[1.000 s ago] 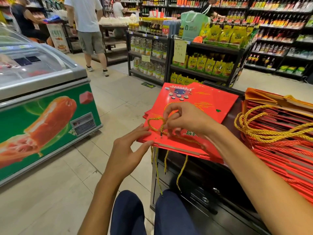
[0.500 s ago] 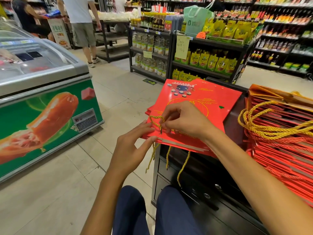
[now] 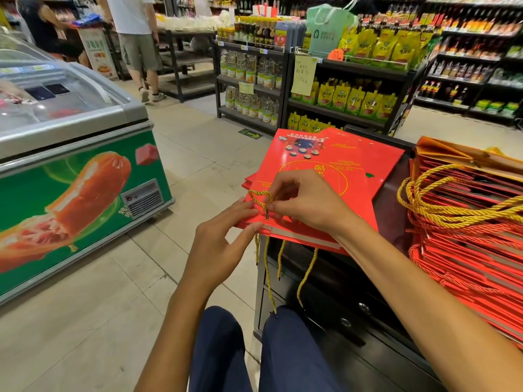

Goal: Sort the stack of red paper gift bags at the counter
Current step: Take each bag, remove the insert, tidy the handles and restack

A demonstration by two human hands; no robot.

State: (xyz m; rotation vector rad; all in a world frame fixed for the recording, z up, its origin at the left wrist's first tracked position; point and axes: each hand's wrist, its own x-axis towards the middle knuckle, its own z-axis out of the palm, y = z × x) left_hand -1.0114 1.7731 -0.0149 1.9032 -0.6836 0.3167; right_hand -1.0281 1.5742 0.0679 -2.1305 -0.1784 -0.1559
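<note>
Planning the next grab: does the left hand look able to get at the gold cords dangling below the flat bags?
Probably yes. The left hand pinches the bag edge just above the dangling cords, with only open air between.

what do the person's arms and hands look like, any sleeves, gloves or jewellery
Both forearms are bare up to the frame edge, with no sleeve in view. The left hand and right hand wear no gloves, and no ring, watch or bracelet shows on either wrist. The nails look short and unpainted. The only clothing visible is dark navy trousers over the knees below.
</note>
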